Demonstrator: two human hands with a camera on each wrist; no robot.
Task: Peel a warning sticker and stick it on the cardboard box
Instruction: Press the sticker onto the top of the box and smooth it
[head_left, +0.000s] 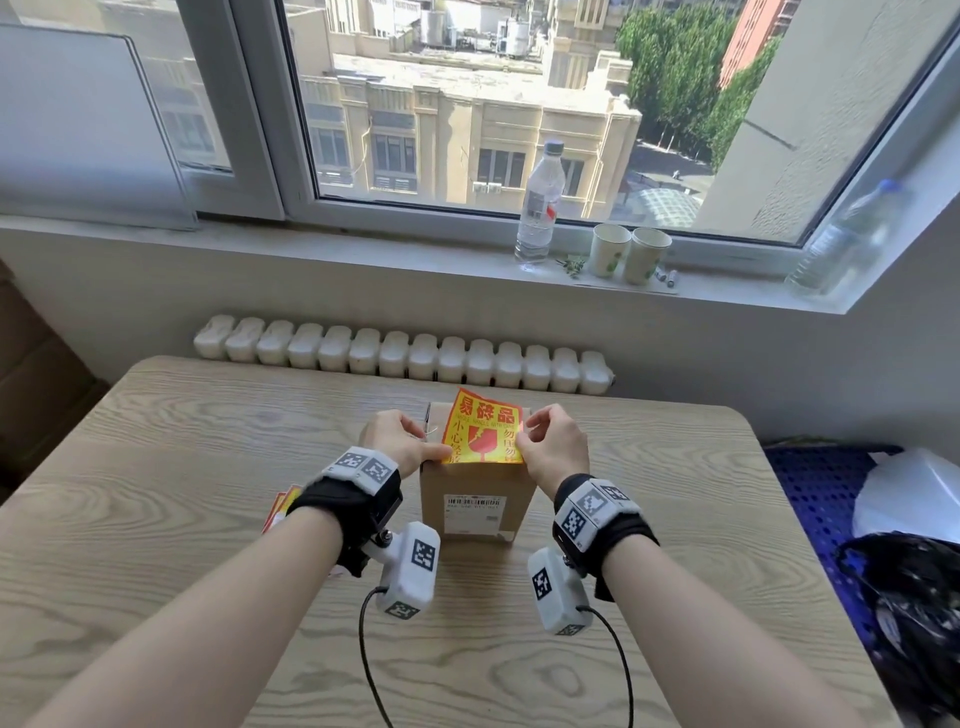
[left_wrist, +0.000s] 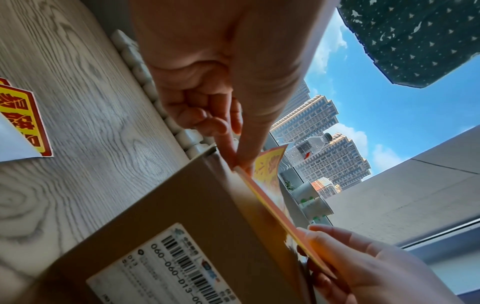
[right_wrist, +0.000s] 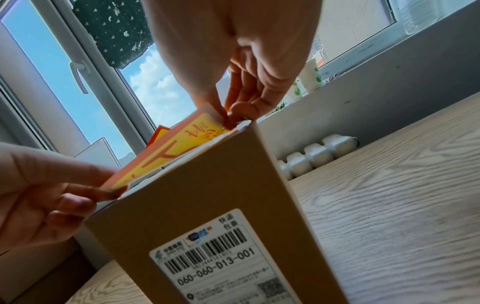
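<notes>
A yellow and red warning sticker (head_left: 483, 434) is held over the top of a small upright cardboard box (head_left: 475, 499) in the middle of the table. My left hand (head_left: 402, 441) pinches the sticker's near left corner. My right hand (head_left: 550, 447) pinches its right edge. The sticker's near edge lies at the box's front top edge, and its far end lifts up off the box. The left wrist view shows the sticker (left_wrist: 270, 179) edge-on above the box (left_wrist: 202, 216). In the right wrist view the sticker (right_wrist: 168, 150) slopes over the box (right_wrist: 213, 195) top.
More stickers (head_left: 280, 506) and a white backing sheet (left_wrist: 13, 142) lie on the wooden table (head_left: 182, 467) left of the box. A radiator (head_left: 400, 353) runs behind the table. The windowsill holds a bottle (head_left: 540, 202) and two paper cups (head_left: 628, 254). A dark bag (head_left: 909, 597) sits at right.
</notes>
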